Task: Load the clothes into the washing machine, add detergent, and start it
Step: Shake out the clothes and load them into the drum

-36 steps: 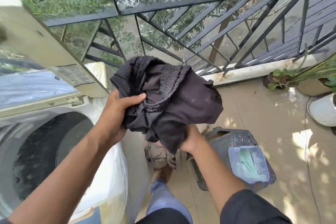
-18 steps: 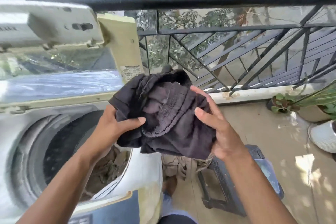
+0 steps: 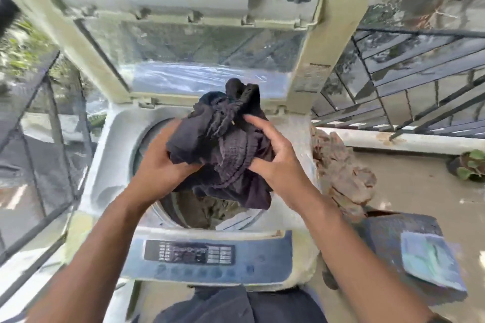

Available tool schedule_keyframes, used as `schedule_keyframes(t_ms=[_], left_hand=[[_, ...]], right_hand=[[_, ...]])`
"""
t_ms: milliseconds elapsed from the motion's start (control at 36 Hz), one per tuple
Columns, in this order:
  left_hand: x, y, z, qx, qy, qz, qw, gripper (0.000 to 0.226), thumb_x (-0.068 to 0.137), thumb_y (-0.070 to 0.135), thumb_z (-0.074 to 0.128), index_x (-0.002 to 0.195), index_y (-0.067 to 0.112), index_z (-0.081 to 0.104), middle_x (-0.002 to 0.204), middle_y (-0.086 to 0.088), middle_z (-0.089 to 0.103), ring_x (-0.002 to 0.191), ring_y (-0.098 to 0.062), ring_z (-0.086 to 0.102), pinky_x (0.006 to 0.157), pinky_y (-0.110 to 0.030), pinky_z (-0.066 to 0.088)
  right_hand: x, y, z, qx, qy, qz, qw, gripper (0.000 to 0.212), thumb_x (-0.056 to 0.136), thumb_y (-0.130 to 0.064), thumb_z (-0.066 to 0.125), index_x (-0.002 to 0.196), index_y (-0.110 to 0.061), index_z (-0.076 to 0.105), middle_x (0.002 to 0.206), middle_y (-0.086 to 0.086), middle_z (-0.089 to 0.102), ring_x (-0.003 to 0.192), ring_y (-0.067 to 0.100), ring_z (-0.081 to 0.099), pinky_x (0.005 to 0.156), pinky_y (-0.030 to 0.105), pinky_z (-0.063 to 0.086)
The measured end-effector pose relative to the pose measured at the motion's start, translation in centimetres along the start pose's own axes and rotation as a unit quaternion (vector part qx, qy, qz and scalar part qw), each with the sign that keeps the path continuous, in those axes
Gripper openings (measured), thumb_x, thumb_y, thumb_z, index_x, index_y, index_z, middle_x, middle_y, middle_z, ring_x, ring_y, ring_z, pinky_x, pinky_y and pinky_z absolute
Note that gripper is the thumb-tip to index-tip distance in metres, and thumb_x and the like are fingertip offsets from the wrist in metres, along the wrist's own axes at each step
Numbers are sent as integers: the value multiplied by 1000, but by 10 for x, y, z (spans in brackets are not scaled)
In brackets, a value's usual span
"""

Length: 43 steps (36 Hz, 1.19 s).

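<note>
- Left hand (image 3: 160, 165): fingers curled into the near-left side of the dark garment (image 3: 223, 149), gripping it from below.
- Right hand (image 3: 273, 162): apart from the left, on the opposite side of the bundle; thumb pressed into the cloth, fingers spread over its upper right fold, clasping it.
- Dark garment: bunched between both hands, held in the air directly above the drum opening (image 3: 199, 212); its lower edge hangs toward the opening but is not yet released.
- Drum opening: below the hands; brownish cloth already lies inside, so loading appears to be under way, not finished.
- Lid (image 3: 183, 34): beyond the hands, raised and standing open.
- Control panel (image 3: 204, 257): nearer the person than the hands, untouched; whether anything on its display is lit cannot be told through the blur.
- Brown clothes (image 3: 341, 165): to the right of the right hand, heaped beside the washing machine (image 3: 110, 165); these seem still to be loaded.
- Pale pouch (image 3: 430, 259): right of the right forearm, lying on a dark stool (image 3: 388, 233); possibly the detergent, though its label is unreadable.
- Judged progress: early; dropping this garment, loading the remaining heap, adding detergent, closing the lid and starting all remain.
</note>
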<state>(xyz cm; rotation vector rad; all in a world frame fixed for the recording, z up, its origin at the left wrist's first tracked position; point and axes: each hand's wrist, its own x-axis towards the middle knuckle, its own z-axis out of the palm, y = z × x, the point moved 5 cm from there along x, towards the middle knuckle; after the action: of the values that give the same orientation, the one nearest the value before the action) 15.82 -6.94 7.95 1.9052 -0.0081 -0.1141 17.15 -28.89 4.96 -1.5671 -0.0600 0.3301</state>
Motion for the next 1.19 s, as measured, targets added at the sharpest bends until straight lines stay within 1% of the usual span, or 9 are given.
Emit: schedule_keyframes(t_ms=[139, 222, 278, 417, 500, 750, 861, 1056, 1194], left_hand=[[-8, -63, -21, 100, 27, -122, 987, 52, 74, 32, 75, 104, 72, 63, 105, 39, 73, 104, 13, 68, 84, -20, 53], [-10, -106, -22, 81, 27, -218, 972, 52, 67, 31, 74, 110, 60, 66, 106, 26, 77, 105, -9, 73, 91, -34, 57], [-9, -129, -19, 67, 10, -262, 963, 51, 66, 28, 75, 111, 51, 66, 100, 26, 77, 99, -5, 73, 85, -29, 56], [-1, -184, -11, 41, -18, -368, 929, 51, 81, 18, 81, 128, 27, 63, 118, 2, 75, 110, -25, 70, 104, -46, 57], [5, -207, -8, 47, -20, -395, 917, 57, 73, 27, 81, 127, 24, 65, 119, -2, 75, 110, -28, 70, 107, -49, 56], [31, -234, 14, -44, -21, -439, 897, 58, 84, 19, 83, 138, 22, 63, 128, -6, 73, 114, -31, 70, 105, -49, 58], [39, -229, 35, -135, -85, -440, 884, 52, 91, 17, 81, 139, 24, 63, 128, -1, 75, 112, -23, 72, 89, -40, 61], [51, -227, 39, -99, -72, -430, 894, 61, 103, 14, 68, 160, 18, 45, 160, 1, 51, 145, -25, 50, 116, -46, 43], [56, -220, 31, -98, -53, -413, 904, 34, 107, 19, 64, 140, 23, 63, 134, 0, 68, 127, -23, 63, 108, -44, 53]], right_hand=[[27, 47, 44, -78, -6, 69, 995, 70, 86, 3, 68, 140, -41, 61, 122, -32, 67, 115, -9, 64, 98, 18, 54], [39, 84, 65, -110, 4, 124, 986, 65, 88, -3, 69, 137, -44, 62, 121, -28, 66, 106, -13, 63, 86, 8, 49], [44, 107, 77, -119, 6, 159, 980, 61, 90, -7, 70, 138, -43, 61, 123, -22, 65, 102, -10, 62, 78, 1, 46], [48, 154, 94, -113, 20, 267, 957, 61, 90, -4, 60, 142, -36, 57, 125, -4, 64, 86, 2, 64, 76, 26, 59], [51, 173, 97, -96, 43, 327, 939, 62, 89, 0, 55, 142, -33, 56, 112, -7, 58, 72, 11, 60, 55, 23, 48], [84, 196, 74, -137, 108, 348, 921, 49, 88, 5, 55, 129, -18, 67, 96, -5, 66, 84, 14, 62, 93, 44, 56], [104, 191, 50, -206, 130, 334, 911, 59, 85, -5, 58, 141, -24, 62, 133, 5, 66, 119, 26, 63, 103, 37, 53], [120, 179, 22, -242, 137, 294, 914, 64, 83, -8, 58, 142, -34, 58, 143, -6, 61, 96, 1, 61, 75, 20, 46], [118, 179, 23, -227, 140, 256, 929, 50, 90, -7, 62, 137, -25, 64, 139, -3, 64, 129, 15, 60, 100, 24, 41]])
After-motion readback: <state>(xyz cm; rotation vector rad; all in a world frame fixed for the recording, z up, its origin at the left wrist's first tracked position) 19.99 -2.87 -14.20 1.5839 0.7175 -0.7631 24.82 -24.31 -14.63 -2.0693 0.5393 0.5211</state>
